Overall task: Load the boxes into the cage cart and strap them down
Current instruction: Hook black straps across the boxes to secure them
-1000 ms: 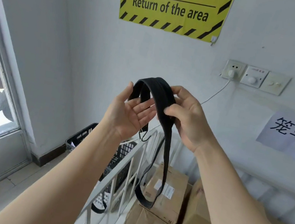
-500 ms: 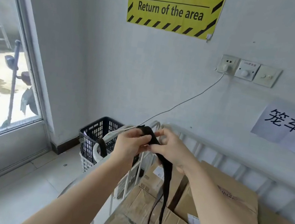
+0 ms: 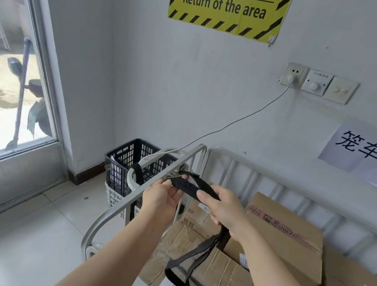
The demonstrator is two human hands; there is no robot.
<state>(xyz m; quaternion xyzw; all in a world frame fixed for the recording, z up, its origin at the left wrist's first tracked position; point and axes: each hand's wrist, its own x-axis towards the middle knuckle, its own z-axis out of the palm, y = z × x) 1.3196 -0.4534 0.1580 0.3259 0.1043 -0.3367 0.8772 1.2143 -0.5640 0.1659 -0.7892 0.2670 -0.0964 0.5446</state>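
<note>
A black strap (image 3: 188,187) with a metal hook at its far end stretches between my hands, just beside the top rail of the white cage cart (image 3: 165,171). My left hand (image 3: 160,199) pinches the strap near the hook. My right hand (image 3: 223,211) grips it further back, and the rest of the strap hangs down onto the boxes. Several brown cardboard boxes (image 3: 284,236) fill the cart below my arms.
A black plastic crate (image 3: 127,160) stacked on a white one stands on the floor left of the cart, against the wall. A white cable (image 3: 235,125) runs from the wall socket down to it. A glass door (image 3: 6,77) is at the left.
My hands have come down from chest height to the cart's top rail with the strap. The strap, folded in a loop before, is now pulled out flat between them.
</note>
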